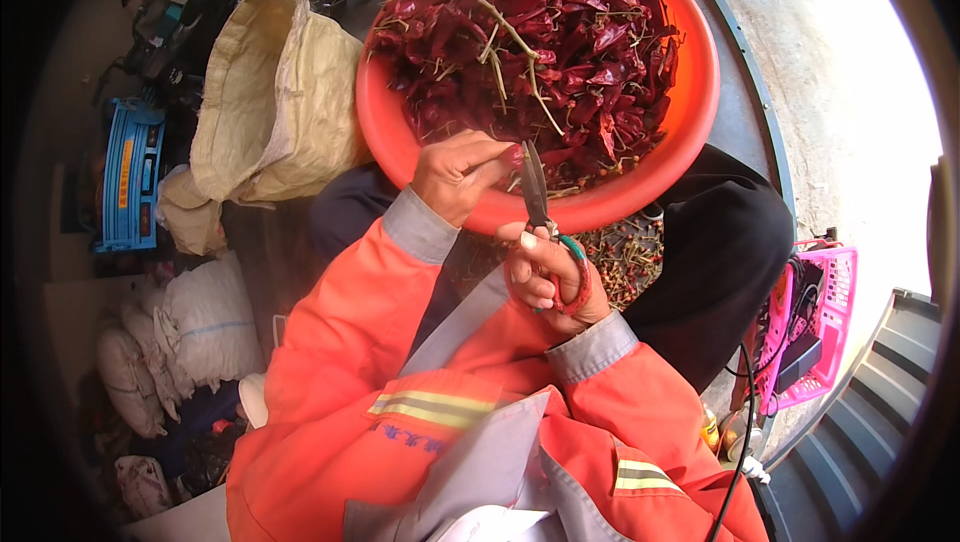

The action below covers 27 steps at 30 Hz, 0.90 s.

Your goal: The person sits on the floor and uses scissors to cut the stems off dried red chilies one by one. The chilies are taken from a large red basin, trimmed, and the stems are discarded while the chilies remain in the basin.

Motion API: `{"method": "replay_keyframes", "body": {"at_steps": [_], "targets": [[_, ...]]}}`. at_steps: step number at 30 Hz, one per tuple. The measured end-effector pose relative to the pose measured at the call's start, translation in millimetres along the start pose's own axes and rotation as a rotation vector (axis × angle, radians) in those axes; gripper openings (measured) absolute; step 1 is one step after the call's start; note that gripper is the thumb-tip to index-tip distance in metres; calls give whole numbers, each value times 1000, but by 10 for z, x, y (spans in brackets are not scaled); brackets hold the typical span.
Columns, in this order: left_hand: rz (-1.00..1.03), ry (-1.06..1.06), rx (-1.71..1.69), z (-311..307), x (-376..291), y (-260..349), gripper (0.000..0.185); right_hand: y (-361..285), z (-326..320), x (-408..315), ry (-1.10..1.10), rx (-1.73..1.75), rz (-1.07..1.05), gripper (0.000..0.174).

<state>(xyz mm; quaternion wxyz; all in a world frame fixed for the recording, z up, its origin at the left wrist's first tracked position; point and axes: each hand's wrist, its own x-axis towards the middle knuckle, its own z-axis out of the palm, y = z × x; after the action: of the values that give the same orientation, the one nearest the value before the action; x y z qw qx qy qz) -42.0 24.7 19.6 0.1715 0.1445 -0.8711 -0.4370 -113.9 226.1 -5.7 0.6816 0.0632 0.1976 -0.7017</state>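
Observation:
A wide orange-red plastic basin [701, 92] in front of me is heaped with dried red chili peppers [525, 32]. A pale branching stem [517, 39] lies on top of the heap. Over the basin's near rim, my left hand [461, 171] pinches a dried chili [513, 156] between thumb and fingers. My right hand [551, 276] grips scissors [535, 189] by handles wrapped in red and green. Their dark blades point up and away from me, close to the pinched chili. Whether the blades touch it I cannot tell.
Cut stems [622, 261] litter the floor between my legs. An open woven sack [315, 92] stands left of the basin, near a blue plastic crate-like object [131, 174]. Stuffed white sacks [210, 321] lie lower left. At right are a pink basket [836, 317] and a black cable [746, 422].

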Motion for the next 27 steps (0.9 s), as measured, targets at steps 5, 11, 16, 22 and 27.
{"method": "replay_keyframes", "body": {"at_steps": [5, 11, 16, 22, 27], "targets": [[-166, 15, -387, 108, -39, -49, 21, 52, -111, 27, -170, 112, 10, 31], [-414, 59, -791, 248, -92, 7, 23, 36, -85, 21, -222, 107, -24, 36], [-202, -35, -358, 22, -81, -73, 40, -45, 111, 35, 242, -252, -119, 27], [-109, -106, 3, -158, -66, -65, 44, 26, 97, 75, 351, -672, -206, 37], [-90, -139, 19, -182, -111, -158, 36, 49, 73, 98, 306, -638, -220, 34]]}}
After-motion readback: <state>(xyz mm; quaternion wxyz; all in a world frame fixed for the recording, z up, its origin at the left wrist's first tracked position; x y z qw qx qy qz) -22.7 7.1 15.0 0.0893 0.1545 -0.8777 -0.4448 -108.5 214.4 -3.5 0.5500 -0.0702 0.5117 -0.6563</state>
